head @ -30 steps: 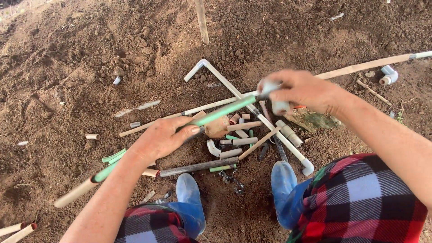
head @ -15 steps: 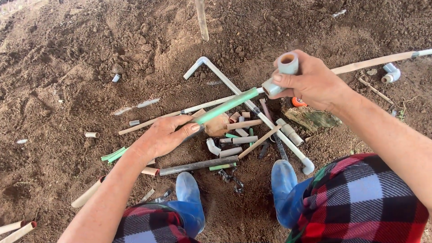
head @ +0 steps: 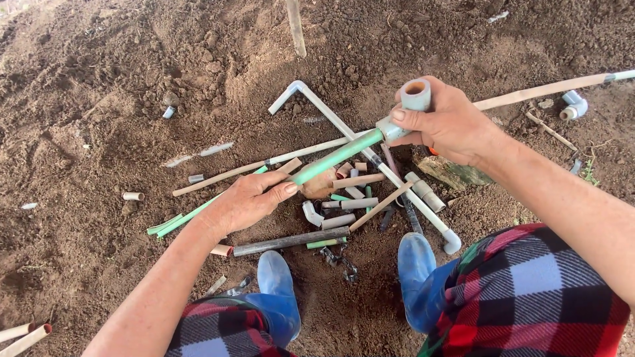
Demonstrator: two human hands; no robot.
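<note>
My right hand (head: 444, 124) grips a grey tee fitting (head: 411, 99) whose open end points up. The fitting sits on the end of a green pipe (head: 334, 158). My left hand (head: 246, 201) holds the lower part of that green pipe, fingers wrapped over it just above the dirt. The pipe slants from my left hand up to my right. Under it lies a heap of short pipe offcuts (head: 354, 198) and elbow pieces.
A long white pipe with an elbow (head: 294, 91) lies on the soil behind the heap. A dark grey pipe (head: 291, 240) lies near my blue boots (head: 278, 291). A long tan pipe (head: 542, 89) and a grey elbow (head: 571, 106) lie at the right.
My right hand has lifted and turned the tee fitting on the green pipe's end, so its open end faces up. My left hand has slid slightly along the pipe.
</note>
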